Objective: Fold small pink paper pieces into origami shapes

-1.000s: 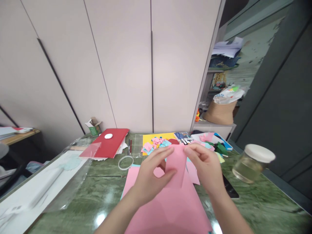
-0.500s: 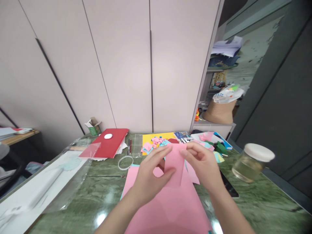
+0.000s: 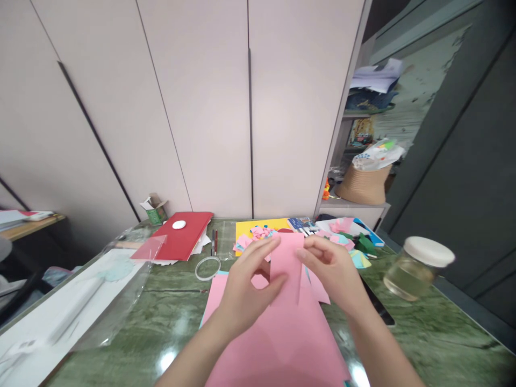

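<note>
While the left hand (image 3: 246,288) is pinching the left side of a small pink paper (image 3: 287,266) over the pink stack (image 3: 278,344), seemingly to steady it, the right hand (image 3: 336,271) is gripping its upper right edge between thumb (image 3: 310,261) and fingers (image 3: 321,245), probably keeping it even.

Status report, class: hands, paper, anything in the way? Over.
Left hand, right hand: both holding small pink paper, left and upper-right edges. Paper held over larger pink sheet. Nothing seen blocking either hand.
</note>
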A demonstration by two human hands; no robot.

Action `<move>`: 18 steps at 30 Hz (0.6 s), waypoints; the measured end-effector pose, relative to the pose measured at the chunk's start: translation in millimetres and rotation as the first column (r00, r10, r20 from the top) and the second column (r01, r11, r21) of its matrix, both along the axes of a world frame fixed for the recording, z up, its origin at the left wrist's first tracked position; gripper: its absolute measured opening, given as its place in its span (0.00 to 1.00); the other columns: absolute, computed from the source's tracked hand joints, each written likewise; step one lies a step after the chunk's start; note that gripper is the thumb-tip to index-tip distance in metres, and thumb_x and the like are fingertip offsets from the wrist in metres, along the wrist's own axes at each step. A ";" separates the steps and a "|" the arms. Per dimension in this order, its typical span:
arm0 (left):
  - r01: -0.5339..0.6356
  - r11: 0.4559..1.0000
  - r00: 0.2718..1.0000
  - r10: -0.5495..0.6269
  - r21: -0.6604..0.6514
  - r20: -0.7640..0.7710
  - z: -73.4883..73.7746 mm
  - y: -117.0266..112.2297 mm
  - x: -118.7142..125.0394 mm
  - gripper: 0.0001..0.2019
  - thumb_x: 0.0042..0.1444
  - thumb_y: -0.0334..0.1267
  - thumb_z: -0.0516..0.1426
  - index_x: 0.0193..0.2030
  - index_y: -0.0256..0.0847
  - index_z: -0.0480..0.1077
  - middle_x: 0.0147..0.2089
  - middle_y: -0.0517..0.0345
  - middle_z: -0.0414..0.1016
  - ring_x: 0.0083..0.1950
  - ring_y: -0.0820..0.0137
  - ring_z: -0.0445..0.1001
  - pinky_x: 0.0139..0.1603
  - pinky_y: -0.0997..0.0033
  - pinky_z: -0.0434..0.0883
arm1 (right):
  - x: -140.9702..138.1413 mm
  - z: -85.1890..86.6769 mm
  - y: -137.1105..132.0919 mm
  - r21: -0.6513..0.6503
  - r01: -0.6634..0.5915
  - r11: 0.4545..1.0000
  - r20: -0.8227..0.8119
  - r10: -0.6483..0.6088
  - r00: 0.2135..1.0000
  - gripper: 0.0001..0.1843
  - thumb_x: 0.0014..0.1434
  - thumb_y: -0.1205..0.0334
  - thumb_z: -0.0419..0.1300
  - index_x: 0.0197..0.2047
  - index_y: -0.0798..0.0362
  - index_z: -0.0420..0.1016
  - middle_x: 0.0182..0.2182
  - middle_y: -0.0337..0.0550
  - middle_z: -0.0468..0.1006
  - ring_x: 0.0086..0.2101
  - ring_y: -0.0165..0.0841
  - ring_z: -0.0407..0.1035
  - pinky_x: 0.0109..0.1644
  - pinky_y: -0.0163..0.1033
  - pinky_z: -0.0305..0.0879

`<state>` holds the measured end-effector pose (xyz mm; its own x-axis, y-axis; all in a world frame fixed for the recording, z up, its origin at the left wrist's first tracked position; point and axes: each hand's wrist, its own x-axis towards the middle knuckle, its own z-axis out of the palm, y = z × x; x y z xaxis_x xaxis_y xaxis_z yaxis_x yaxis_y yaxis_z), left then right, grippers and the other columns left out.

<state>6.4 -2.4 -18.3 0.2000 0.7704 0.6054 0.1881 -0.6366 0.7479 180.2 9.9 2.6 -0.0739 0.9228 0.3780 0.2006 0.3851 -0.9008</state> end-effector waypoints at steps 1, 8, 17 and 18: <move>-0.004 1.000 1.000 0.004 -0.008 0.011 -0.1 0.5 -0.4 0.32 0.51 0.25 0.57 0.59 0.62 0.60 0.57 0.59 0.63 0.27 0.82 0.66 0.33 0.73 0.74 | 0.1 0.1 0.2 -0.016 -0.016 1.000 0.001 0.016 1.000 0.14 0.55 0.57 0.59 0.23 0.53 0.62 0.18 0.30 0.57 0.21 0.24 0.51 0.26 0.33 0.48; -0.020 0.999 0.999 0.021 -0.049 0.025 2.0 1.7 -0.2 0.32 0.50 0.24 0.58 0.58 0.59 0.61 0.56 0.57 0.64 0.26 0.83 0.66 0.34 0.73 0.74 | -0.1 -0.3 1.5 0.014 0.028 1.000 0.029 -0.028 0.999 0.15 0.55 0.57 0.59 0.21 0.53 0.62 0.18 0.31 0.59 0.21 0.25 0.54 0.26 0.33 0.50; -0.032 0.998 0.999 0.033 -0.060 0.017 1.2 1.7 -1.9 0.32 0.50 0.25 0.58 0.59 0.57 0.60 0.58 0.54 0.61 0.25 0.84 0.64 0.34 0.72 0.74 | 0.1 -3.9 4.1 -0.063 -0.048 0.997 0.017 0.049 0.999 0.16 0.54 0.53 0.60 0.22 0.53 0.62 0.17 0.32 0.61 0.20 0.25 0.50 0.23 0.33 0.47; -0.024 0.997 1.000 0.025 -0.068 0.014 1.3 1.8 -1.9 0.32 0.50 0.25 0.58 0.59 0.58 0.60 0.59 0.54 0.60 0.25 0.84 0.65 0.34 0.71 0.74 | 0.1 -3.5 3.7 -0.063 -0.042 0.997 0.012 0.043 0.999 0.16 0.54 0.53 0.60 0.23 0.53 0.62 0.17 0.32 0.61 0.20 0.25 0.50 0.23 0.33 0.47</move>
